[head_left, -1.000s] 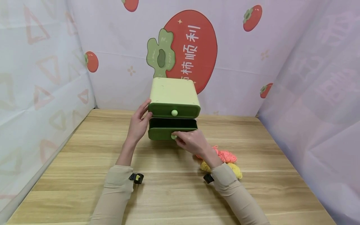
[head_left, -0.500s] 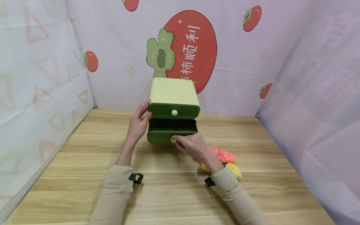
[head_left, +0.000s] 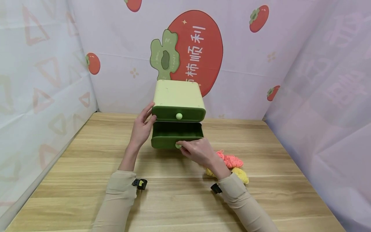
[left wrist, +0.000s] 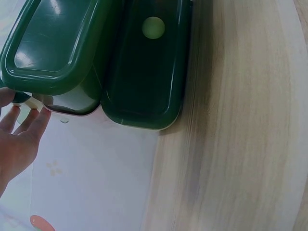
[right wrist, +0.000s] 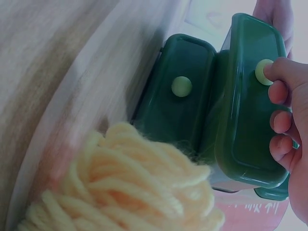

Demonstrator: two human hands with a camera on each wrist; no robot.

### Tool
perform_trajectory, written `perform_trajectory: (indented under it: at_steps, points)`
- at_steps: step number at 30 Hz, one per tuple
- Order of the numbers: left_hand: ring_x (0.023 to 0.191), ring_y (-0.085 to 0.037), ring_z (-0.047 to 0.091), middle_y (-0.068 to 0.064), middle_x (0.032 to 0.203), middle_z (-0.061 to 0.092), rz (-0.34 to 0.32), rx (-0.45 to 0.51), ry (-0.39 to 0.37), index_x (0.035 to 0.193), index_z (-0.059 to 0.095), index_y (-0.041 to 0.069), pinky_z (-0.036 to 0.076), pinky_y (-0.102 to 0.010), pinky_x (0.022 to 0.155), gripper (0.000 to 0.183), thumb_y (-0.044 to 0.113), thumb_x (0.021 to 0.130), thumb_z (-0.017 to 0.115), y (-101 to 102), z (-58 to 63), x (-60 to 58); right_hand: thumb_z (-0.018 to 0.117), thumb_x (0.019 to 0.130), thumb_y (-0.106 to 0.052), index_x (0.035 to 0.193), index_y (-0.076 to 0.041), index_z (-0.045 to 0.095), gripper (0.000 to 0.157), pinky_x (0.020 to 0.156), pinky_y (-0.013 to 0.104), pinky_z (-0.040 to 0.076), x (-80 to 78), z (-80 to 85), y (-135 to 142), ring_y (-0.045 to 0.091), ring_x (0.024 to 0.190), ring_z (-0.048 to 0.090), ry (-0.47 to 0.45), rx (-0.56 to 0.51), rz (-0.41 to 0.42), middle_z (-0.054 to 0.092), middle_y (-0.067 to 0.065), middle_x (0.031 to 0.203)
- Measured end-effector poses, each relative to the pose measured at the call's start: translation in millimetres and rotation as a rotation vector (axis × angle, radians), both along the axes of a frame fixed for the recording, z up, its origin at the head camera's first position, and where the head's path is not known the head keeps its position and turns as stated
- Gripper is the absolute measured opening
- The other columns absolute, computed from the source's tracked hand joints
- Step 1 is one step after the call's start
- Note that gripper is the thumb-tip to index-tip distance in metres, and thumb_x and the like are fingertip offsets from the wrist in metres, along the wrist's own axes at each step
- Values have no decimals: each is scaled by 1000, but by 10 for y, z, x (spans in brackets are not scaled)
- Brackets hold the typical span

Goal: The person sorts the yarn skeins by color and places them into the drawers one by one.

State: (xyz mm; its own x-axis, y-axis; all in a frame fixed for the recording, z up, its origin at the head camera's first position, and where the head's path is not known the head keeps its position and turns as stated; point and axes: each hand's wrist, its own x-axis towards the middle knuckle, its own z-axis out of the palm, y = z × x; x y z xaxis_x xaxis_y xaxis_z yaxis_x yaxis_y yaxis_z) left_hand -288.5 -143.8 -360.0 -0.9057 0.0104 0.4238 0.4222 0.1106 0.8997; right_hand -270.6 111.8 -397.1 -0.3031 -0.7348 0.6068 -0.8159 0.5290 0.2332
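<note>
Well, I see the right hand [head_left: 200, 150] stretched forward, fingers curled, pinching the round pale-green knob [right wrist: 260, 73] of the glossy dark-green middle drawer [head_left: 162, 142], which stands out from the cream box-shaped cabinet [head_left: 179, 93]. The left hand [head_left: 141, 130] rests, fingers straight and slightly spread, against the cabinet's left side.

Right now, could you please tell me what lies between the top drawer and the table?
The pulled-out middle drawer, held by the right hand, shows there in the head view; the bottom drawer beneath it shows in both wrist views.
</note>
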Motion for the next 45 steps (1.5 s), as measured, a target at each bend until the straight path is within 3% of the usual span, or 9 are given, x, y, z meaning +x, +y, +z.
perform_trajectory:
  at_steps: [12, 33, 41, 45]
  points:
    - [145, -29, 38, -6, 160, 36, 2, 0, 11, 151, 44, 11, 44, -50, 110, 51, 9, 102, 55, 2, 11, 8, 75, 90, -26, 114, -22, 71, 25, 50, 24, 52, 41, 50, 35, 2, 66, 68, -24, 23, -34, 78, -10, 92]
    - [146, -31, 38, -6, 160, 36, 25, -20, -3, 152, 43, 13, 43, -52, 111, 51, 17, 103, 56, 9, 40, 47, 79, 84, -23, 104, -19, 75, 20, 38, 17, 25, 198, 299, 293, 0, 50, 58, -46, -9, -12, 76, -10, 84]
    - [146, -30, 37, -5, 161, 35, 22, -19, -19, 152, 43, 14, 41, -52, 113, 51, 18, 103, 55, 14, 39, 40, 82, 81, -17, 100, -17, 74, 21, 38, 15, 22, 216, 341, 444, 0, 46, 54, -64, 0, -9, 77, -8, 82]
    - [146, -29, 37, -4, 161, 35, 16, -12, -17, 152, 43, 14, 43, -50, 112, 50, 18, 103, 55, 14, 36, 39, 80, 82, -17, 100, -15, 74, 19, 39, 15, 29, 202, 318, 518, 1, 51, 59, -88, -4, -10, 75, -7, 78]
